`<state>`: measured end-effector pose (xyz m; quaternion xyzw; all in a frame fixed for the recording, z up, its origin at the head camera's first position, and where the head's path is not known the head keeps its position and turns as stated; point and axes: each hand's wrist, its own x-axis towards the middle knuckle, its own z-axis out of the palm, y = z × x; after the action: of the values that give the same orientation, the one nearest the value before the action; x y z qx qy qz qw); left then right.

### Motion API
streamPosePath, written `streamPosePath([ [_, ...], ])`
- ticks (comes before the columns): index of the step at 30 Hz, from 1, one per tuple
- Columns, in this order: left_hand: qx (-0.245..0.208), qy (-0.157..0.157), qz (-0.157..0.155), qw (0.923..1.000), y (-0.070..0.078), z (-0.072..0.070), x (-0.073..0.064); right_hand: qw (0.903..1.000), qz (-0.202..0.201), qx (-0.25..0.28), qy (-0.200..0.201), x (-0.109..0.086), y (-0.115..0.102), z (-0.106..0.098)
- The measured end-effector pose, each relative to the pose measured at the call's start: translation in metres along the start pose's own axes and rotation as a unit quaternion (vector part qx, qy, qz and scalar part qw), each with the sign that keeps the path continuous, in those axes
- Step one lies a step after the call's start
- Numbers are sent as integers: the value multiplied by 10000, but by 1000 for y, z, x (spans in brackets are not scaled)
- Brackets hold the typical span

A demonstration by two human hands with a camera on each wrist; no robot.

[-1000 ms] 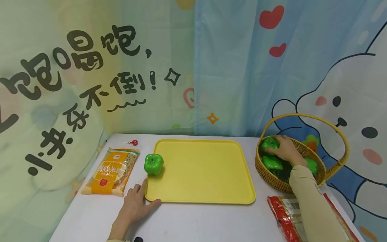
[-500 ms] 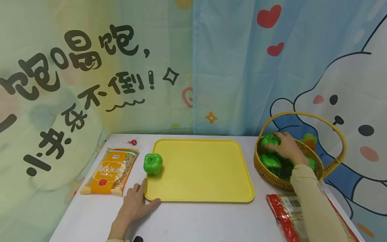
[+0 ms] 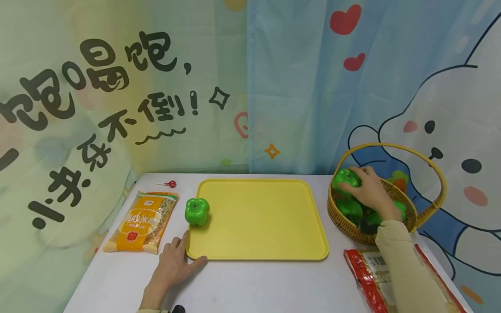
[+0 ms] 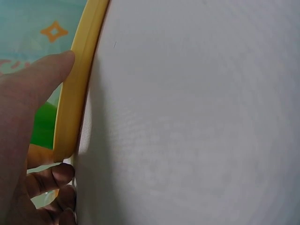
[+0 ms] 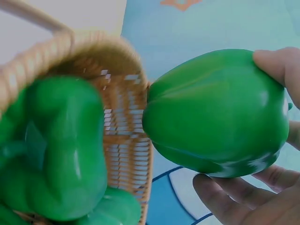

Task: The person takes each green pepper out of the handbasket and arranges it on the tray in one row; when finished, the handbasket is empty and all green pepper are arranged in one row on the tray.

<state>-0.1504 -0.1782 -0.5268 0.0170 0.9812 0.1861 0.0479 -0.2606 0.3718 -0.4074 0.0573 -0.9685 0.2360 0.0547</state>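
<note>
My right hand (image 3: 369,189) grips a green bell pepper (image 3: 346,180) above the back left of the wicker basket (image 3: 348,228). The right wrist view shows this bell pepper (image 5: 215,112) on its side beside the basket's rim, thumb on top and fingers underneath. Other green bell peppers (image 5: 70,150) lie inside the basket. At the near left corner of the yellow tray (image 3: 258,221), my left hand (image 3: 172,263) holds on, thumb at the front rim (image 4: 77,93) and fingers round the left side. One more green bell pepper (image 3: 197,211) sits on the tray's left edge.
An orange-labelled bag of grain (image 3: 142,222) lies left of the tray, behind it a small red object (image 3: 171,184). A red-edged packet (image 3: 362,271) lies under the right forearm. The basket's tall handle (image 3: 426,163) arches over the right hand.
The right hand has raised the gripped bell pepper a little, toward the basket's left rim. The left hand stays at the tray's corner. The whole head view has shifted slightly.
</note>
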Motion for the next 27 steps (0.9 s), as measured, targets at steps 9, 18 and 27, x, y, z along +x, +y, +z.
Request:
streamPosePath([
  [9,41,-21,36,10000,1,-2,0,9977,-631,106,226,-12,-30,19],
  [18,-12,3,-35,10000,-3,0,0,9901,-1196,668,-315,-17,-77,75],
  [27,-150,51,51,9999,-3,1,1,9781,-1403,1236,-911,-12,-100,129],
])
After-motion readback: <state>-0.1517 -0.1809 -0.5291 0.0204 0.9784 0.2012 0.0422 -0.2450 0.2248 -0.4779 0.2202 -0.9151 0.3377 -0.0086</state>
